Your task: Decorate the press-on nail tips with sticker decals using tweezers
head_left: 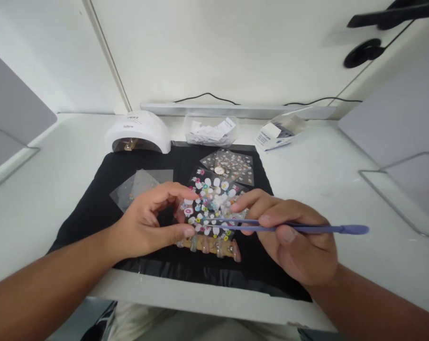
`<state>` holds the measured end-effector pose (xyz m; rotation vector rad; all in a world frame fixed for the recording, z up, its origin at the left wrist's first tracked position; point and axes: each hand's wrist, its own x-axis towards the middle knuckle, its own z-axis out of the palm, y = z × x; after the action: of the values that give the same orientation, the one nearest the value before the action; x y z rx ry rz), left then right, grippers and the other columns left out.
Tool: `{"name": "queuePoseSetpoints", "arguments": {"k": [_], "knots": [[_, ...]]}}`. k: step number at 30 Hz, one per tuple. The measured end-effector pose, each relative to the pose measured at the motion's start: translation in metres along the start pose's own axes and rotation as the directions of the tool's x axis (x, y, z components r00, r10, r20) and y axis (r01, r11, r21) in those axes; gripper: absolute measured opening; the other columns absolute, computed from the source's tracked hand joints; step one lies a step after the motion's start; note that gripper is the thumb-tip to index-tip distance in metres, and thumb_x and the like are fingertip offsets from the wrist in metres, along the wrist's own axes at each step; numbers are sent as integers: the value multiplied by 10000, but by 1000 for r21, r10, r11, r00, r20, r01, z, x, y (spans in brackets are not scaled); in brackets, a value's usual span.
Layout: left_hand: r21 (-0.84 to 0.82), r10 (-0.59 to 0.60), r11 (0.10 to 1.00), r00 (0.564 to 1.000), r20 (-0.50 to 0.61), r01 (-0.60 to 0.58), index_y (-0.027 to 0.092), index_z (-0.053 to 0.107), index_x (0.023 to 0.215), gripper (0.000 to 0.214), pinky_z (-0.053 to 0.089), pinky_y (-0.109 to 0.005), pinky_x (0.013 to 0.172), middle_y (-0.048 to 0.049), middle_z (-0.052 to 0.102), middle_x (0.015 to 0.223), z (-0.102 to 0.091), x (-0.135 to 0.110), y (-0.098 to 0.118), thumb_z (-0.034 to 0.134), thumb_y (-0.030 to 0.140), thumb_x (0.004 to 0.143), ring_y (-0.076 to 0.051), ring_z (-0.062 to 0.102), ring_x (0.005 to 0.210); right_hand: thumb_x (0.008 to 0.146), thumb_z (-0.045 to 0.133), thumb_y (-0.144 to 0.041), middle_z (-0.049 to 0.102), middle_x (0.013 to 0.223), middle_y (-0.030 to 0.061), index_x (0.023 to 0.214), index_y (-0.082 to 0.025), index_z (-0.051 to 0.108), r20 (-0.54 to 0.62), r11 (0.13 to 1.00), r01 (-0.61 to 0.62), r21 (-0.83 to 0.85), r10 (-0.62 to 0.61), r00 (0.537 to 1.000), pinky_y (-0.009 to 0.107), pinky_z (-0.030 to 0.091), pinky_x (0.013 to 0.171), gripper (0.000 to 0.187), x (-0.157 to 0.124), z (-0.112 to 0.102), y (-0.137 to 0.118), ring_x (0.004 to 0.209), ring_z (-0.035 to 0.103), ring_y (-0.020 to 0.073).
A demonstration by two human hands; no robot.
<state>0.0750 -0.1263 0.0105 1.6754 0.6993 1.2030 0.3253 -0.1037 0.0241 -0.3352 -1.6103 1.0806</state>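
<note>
My left hand (153, 218) grips the left edge of a clear nail sticker sheet (200, 208) printed with white and brightly coloured motifs. Purple tweezers (306, 228) lie across my right hand (296, 237), pinched between thumb and fingers. Their tips reach over the lower middle of the sheet; whether they touch it I cannot tell. Below the sheet, a wooden strip (200, 243) carries several glossy nail tips (219, 248), partly covered by the sheet and my left thumb.
Behind stand a white nail lamp (139, 131), a clear box of white wipes (210, 131) and a carton of pads (276, 132). More sticker sheets (241, 166) and translucent sheets (136, 184) lie on the black mat (93, 208). Grey panels flank the white table (317, 175).
</note>
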Motion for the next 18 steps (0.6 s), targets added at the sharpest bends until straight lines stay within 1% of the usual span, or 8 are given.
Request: {"name": "queuePoseSetpoints", "arguments": {"k": [4,8,14,18], "knots": [[-4,7,1000,1000,0,-7,312,676,1204,460,548,-216,657,-16,645,946,0,-1,2,781,100,809,-110,604,711,947,639,-324,755,743,34,1004,-282,780,-33,1000,-12,5,12,999,452,572,831,158,0,1,0,835,704,241],[14,0,1000,1000,2,0,322,681,1210,480,543,-213,713,-9,643,979,-1,-1,2,788,93,801,-101,604,743,943,646,-318,746,720,37,997,-279,784,-54,1000,-4,8,4,999,449,577,829,153,0,3,0,869,704,247],[-23,-44,999,999,11,44,327,676,1225,476,545,-208,705,-6,658,929,1,-2,0,762,84,825,-104,613,740,956,625,-294,752,753,29,1037,-264,772,-42,1000,28,13,-28,999,458,567,861,170,0,1,4,875,699,241],[-48,-22,999,1000,11,23,309,691,1209,458,552,-195,718,3,680,890,3,-1,1,761,72,824,-98,631,735,962,612,-259,755,760,35,1051,-217,767,3,995,88,36,-89,996,424,568,857,183,2,-1,4,821,693,212]]}}
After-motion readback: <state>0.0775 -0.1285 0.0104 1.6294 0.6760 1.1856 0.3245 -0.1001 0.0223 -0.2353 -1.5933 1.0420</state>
